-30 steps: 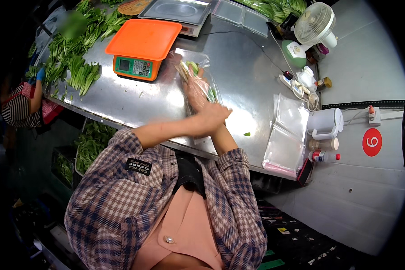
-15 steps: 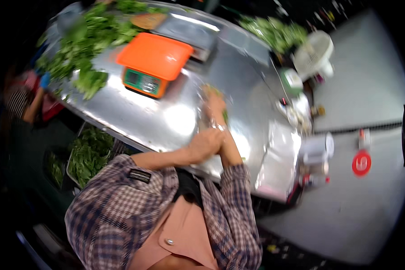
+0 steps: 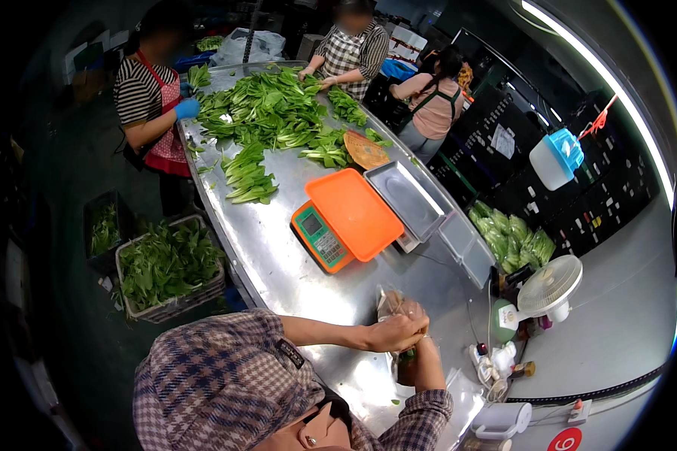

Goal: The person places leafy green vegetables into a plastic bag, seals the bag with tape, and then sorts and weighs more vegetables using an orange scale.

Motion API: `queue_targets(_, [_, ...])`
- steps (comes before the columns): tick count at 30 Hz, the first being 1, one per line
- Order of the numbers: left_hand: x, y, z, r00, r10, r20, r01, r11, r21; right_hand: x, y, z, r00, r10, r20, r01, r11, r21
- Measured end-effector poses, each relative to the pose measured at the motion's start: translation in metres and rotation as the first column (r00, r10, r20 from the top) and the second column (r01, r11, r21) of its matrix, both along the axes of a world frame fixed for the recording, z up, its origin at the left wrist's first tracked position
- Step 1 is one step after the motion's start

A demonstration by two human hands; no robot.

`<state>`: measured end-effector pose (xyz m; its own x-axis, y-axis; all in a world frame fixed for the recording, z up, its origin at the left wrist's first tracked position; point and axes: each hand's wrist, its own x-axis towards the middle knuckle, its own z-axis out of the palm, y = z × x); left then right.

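Observation:
Over the near right part of the metal table, both my hands are together at a clear plastic bag with some green leaves showing below them. My left hand is closed, its knuckles up, gripping the bag. Right against it, my right hand is also closed on the bag, its fingers partly covered. The bag's crumpled end sticks out beyond my fingers. An orange digital scale stands just ahead of my hands.
The metal table carries heaped leafy greens and a second scale with a metal tray. Two people work at its far end. A crate of greens stands at left; a fan and bagged greens at right.
The view has tilted up, bringing the far end of the table and people into sight. My right hand, earlier stretched out over the bag, is now drawn in against my left.

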<state>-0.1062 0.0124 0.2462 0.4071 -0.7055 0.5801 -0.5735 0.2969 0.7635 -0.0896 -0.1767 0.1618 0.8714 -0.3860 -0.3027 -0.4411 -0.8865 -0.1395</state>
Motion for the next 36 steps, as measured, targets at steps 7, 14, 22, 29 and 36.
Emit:
queue_targets(7, [0.025,-0.03,0.023,0.856,-0.201,-0.477,0.183,0.979,-0.084,-0.045,0.01,0.093,0.962,0.263,0.069,-0.268,0.961,0.07])
queue_targets(14, [0.037,-0.022,0.005,0.555,-0.364,-0.748,0.297,0.927,-0.231,-0.121,0.122,0.16,0.833,0.104,0.544,-0.111,0.994,-0.019])
queue_targets(22, [0.03,-0.025,0.004,0.619,-0.406,-0.672,0.405,0.899,-0.169,-0.164,0.117,0.114,0.896,-0.046,0.442,0.058,0.998,-0.015])
queue_targets(29, [0.038,-0.007,0.0,0.648,-0.465,-0.603,0.455,0.871,-0.184,-0.169,0.116,0.111,0.858,0.017,0.513,0.059,0.99,-0.131])
queue_targets(36, [0.055,-0.009,-0.071,0.96,-0.265,0.089,0.263,0.964,0.028,-0.147,0.099,0.118,0.811,-0.038,0.584,0.129,0.985,-0.115])
